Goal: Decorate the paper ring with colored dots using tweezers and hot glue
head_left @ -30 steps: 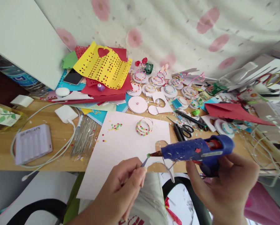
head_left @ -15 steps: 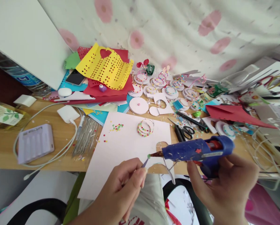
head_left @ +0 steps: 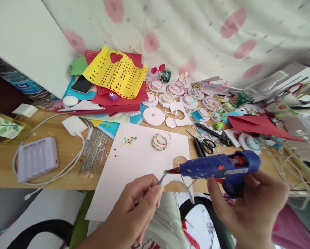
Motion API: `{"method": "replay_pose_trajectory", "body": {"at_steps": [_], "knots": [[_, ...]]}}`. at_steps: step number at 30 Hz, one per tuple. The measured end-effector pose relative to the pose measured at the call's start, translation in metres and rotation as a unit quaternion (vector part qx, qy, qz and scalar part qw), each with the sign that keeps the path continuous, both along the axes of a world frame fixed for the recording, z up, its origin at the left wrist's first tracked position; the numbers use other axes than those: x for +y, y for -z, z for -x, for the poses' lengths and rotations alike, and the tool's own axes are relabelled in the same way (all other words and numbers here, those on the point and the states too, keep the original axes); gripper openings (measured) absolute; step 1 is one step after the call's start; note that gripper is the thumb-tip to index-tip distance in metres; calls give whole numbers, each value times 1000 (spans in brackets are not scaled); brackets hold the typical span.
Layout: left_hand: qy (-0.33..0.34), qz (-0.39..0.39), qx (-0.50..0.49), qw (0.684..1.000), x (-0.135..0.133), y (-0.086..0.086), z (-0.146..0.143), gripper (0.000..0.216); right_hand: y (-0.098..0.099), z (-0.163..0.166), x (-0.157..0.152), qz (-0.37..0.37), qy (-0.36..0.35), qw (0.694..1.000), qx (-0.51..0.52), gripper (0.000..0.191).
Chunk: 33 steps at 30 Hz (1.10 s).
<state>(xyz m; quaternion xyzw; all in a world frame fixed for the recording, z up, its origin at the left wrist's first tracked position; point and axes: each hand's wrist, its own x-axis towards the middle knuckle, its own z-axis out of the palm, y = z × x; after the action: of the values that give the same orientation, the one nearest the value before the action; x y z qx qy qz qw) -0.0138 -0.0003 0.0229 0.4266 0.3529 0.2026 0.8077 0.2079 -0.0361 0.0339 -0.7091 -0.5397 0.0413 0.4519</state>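
The glue gun [head_left: 219, 167] is coloured blue, with a red rear part and a brown nozzle, and is flecked with pale specks and one red star. A green dot [head_left: 165, 172] is seen at the grey pick [head_left: 160, 179]. The sheet [head_left: 134, 162] is pale pink, sprinkled with multicoloured dots. The punched paper [head_left: 115, 74] is yellow, laid over red paper [head_left: 123, 98]. The cloth [head_left: 196, 34] is white, patterned with pink blotches. The scissors [head_left: 204, 145] are black.

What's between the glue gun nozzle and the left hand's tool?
Only a tiny green dot, on the tool tip at the glue gun nozzle; head view.
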Motion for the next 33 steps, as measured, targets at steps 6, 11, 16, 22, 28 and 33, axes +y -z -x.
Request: {"method": "replay_pose_trajectory", "body": {"at_steps": [6,11,16,22,28,33], "knots": [[-1,4,-1,1000,0,-1,2,45,-1,1,2,-2,-9,1000,-7,21],[0,0,13,1000,1,-1,1,44,-1,1,3,-3,-6,1000,-8,23],[-2,-2,4,1000,1,0,0,44,1,0,1,-13,3,1000,12,28],[1,-8,16,1000,2,0,1,44,4,2,2,-4,25,998,57,32],[-3,-5,14,1000,3,3,-1,44,3,2,4,-11,16,999,48,32],[-17,-17,13,1000,3,7,-3,42,11,-5,0,-1,-6,998,62,44]]}}
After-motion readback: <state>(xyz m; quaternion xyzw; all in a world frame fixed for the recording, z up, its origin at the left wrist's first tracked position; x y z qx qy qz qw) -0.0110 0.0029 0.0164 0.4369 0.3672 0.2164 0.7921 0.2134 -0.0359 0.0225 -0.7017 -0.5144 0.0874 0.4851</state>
